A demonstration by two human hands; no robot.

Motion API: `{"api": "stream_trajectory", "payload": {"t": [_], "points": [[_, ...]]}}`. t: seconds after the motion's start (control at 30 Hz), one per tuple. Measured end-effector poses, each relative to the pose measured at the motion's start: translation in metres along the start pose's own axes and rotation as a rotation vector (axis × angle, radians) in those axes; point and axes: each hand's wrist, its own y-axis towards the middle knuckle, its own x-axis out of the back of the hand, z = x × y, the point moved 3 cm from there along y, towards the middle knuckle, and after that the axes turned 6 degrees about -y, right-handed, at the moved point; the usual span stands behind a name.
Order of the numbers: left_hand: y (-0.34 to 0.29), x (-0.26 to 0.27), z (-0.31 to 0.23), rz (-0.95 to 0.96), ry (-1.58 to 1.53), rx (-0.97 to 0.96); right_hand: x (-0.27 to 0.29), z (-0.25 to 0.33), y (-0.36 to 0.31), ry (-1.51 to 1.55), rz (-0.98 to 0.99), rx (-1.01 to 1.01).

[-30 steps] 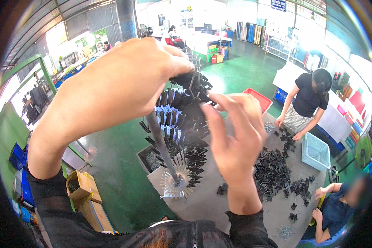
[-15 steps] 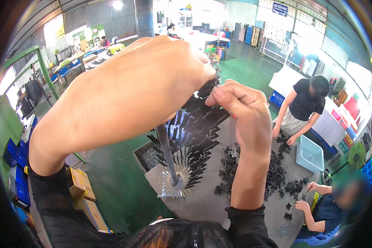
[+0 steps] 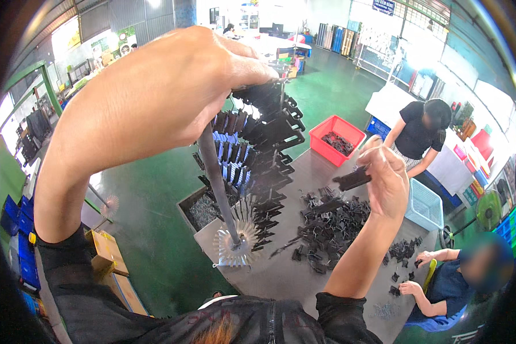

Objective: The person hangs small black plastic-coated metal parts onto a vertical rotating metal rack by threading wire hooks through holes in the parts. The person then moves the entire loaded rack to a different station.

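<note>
A rack with a grey upright pole stands in front of me, hung with tiers of black plastic parts. My left hand reaches across the rack's top, its fingers curled over the upper tier. What those fingers hold is hidden behind the hand. Out to the right, my right hand is closed on a black plastic part, above the table and apart from the rack. A spiked metal disc rings the pole's lower end. Loose black parts lie heaped on the grey table below.
A red basket with black parts stands at the table's far side. Two people work on the right, near a light-blue basket. At the table's left edge is a tray of small metal pieces. Cardboard boxes stand at left.
My right hand has moved away from the rack, to the right and down, with a black plastic part in it. My left hand has shifted slightly left and up.
</note>
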Motion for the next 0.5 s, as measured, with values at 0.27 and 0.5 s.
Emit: {"api": "stream_trajectory", "payload": {"t": [0.27,0.5], "points": [[0.002,0.001,-0.009,0.002,-0.044,-0.012,-0.075,0.049,0.034,-0.311,-0.248,-0.014],[0.008,0.005,-0.019,0.120,-0.037,0.017,-0.100,0.046,0.038,-0.479,-0.249,0.220]]}}
